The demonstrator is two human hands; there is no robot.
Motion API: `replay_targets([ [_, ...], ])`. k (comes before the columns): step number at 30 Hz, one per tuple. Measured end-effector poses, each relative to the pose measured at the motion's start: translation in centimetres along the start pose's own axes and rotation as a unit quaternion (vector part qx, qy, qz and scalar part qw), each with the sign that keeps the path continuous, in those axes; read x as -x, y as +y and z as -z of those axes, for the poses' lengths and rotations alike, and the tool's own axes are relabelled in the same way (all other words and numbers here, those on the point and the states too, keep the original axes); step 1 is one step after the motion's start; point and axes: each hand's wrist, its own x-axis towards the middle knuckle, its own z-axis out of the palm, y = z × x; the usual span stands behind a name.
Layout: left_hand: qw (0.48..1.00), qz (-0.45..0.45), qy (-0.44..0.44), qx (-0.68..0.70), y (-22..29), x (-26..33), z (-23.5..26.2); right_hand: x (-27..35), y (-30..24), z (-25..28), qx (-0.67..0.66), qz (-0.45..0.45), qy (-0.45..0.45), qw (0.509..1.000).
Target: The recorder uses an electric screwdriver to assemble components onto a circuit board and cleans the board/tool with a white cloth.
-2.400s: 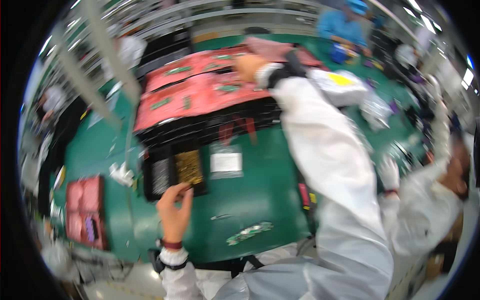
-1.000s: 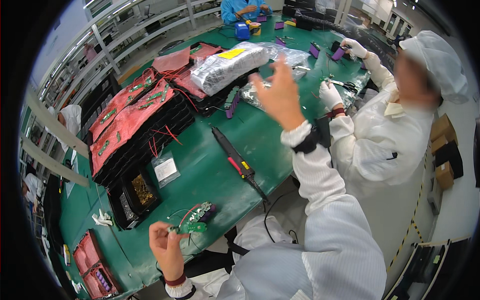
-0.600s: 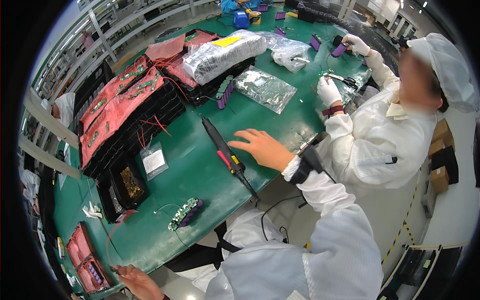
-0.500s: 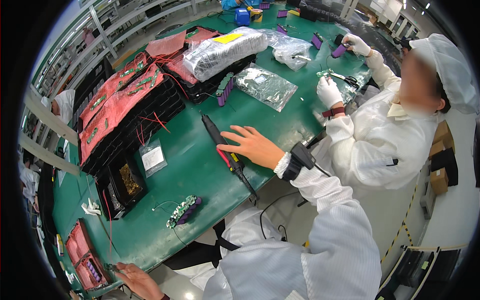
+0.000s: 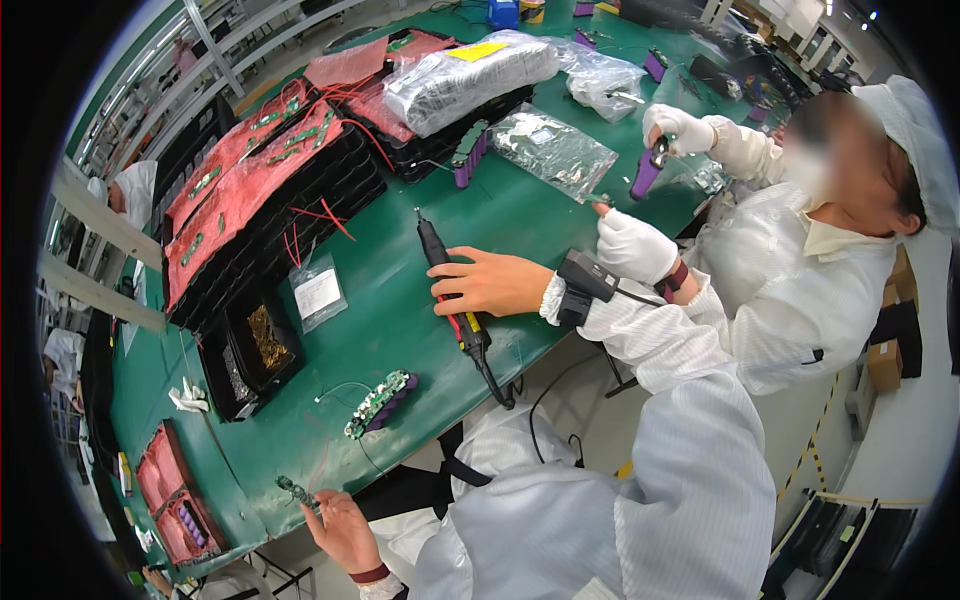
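My right hand [image 5: 495, 282] lies across a black electric screwdriver [image 5: 432, 245] with red and yellow parts, its fingers curling over the body. The tool rests on the green table, tip pointing away from me. At the near table edge, my left hand [image 5: 345, 532] pinches a small green circuit board [image 5: 297, 490] between thumb and fingers. A purple battery pack [image 5: 381, 405] topped with a green board and thin wires lies on the table between my hands. Beyond the screwdriver another purple battery pack [image 5: 469, 155] stands near the black trays.
Black trays [image 5: 330, 210] lined with red foam hold several boards. Nearer are a black parts bin [image 5: 250, 360] with brass-coloured pieces, a labelled plastic bag [image 5: 320, 295] and a red foam-lined case [image 5: 165, 475]. At right, a co-worker's gloved hand [image 5: 635, 245] works close to my right forearm.
My right hand has come down from spread fingers to curl over the screwdriver. My left hand has moved right with the circuit board. The co-worker's hands have shifted, one holding a purple pack.
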Motion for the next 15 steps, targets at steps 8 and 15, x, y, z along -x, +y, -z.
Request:
replay_targets([
  [8, 0.999, 0.004, 0.003, -0.038, -0.8, -1.7, -1.5, -1.2, -2.8, 0.2, -0.094, 0.061, 0.095, 0.989],
  [15, 0.993, 0.037, -0.066, 0.089, -1.5, -2.4, -2.4, -3.0, -5.2, 2.4, -0.214, 0.027, 0.270, 0.938],
])
